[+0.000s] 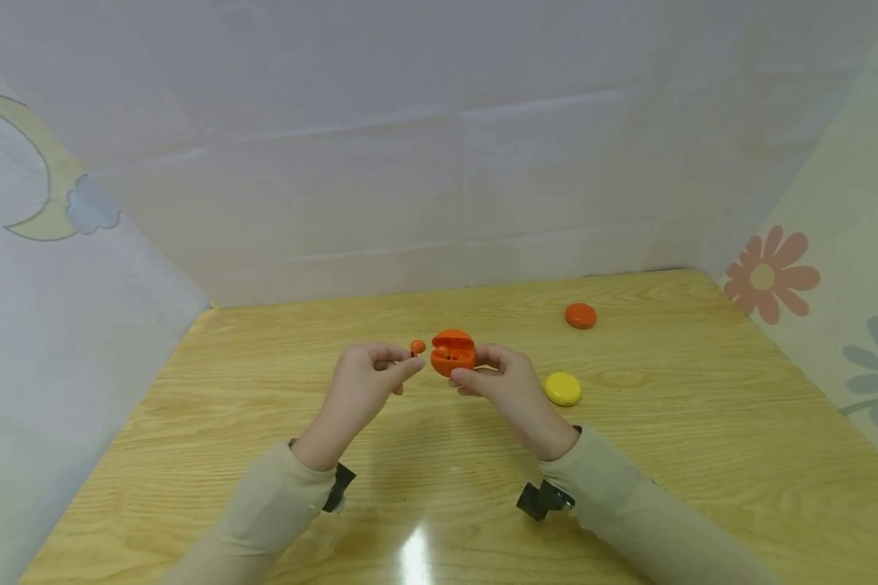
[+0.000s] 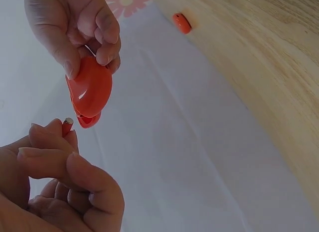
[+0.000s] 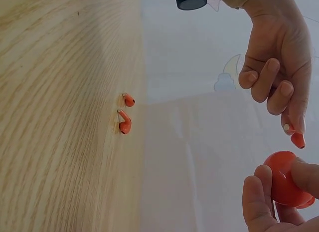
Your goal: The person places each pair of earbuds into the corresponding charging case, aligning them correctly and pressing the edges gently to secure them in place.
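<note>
Earbud (image 1: 418, 347): tiny, light, smooth, likely slippery; left hand (image 1: 366, 388) fingertips pinch stem, just left of case (image 1: 453, 353). Case: open, rigid shell; right hand (image 1: 508, 382) fingers curl round base, above table (image 1: 702, 439).

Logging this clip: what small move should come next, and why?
Probably the left hand carries its pinched orange earbud across into the open orange case held by the right hand; the lid is up and the bud sits just beside it.

no readable text, labels, brands, numbers, signs anywhere
</note>
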Demonstrator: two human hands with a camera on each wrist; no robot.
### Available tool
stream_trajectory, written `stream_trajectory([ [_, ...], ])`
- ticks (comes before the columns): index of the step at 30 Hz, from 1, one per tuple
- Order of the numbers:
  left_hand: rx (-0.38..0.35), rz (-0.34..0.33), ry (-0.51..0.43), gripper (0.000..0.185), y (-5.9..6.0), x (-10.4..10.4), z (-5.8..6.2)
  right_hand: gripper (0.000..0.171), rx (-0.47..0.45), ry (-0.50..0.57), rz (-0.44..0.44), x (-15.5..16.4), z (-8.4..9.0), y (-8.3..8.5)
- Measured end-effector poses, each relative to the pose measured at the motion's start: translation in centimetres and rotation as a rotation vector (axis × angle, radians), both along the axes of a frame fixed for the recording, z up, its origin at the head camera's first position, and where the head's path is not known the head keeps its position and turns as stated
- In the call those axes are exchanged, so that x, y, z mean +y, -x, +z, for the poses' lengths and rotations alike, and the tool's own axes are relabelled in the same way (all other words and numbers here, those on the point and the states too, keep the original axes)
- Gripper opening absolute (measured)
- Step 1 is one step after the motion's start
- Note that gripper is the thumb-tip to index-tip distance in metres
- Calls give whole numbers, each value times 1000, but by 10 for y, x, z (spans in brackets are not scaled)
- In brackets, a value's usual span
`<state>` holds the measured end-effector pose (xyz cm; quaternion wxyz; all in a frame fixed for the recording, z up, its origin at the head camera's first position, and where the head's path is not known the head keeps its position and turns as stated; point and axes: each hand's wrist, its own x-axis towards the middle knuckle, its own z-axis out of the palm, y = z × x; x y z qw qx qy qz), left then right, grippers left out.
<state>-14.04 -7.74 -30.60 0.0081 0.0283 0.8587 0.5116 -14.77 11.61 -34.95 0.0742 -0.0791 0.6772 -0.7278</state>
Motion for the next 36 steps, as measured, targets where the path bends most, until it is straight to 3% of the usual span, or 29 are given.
stream_trajectory([
  [7, 4, -1, -20, 16, 0, 5, -1, 30, 7, 2, 7, -1, 0, 0],
  [23, 117, -10, -109, 18, 0, 18, -11, 26, 4, 0, -6, -2, 0, 1],
  [36, 161, -51, -155, 17, 3, 31, -13, 26, 24, 5, -12, -4, -3, 2],
])
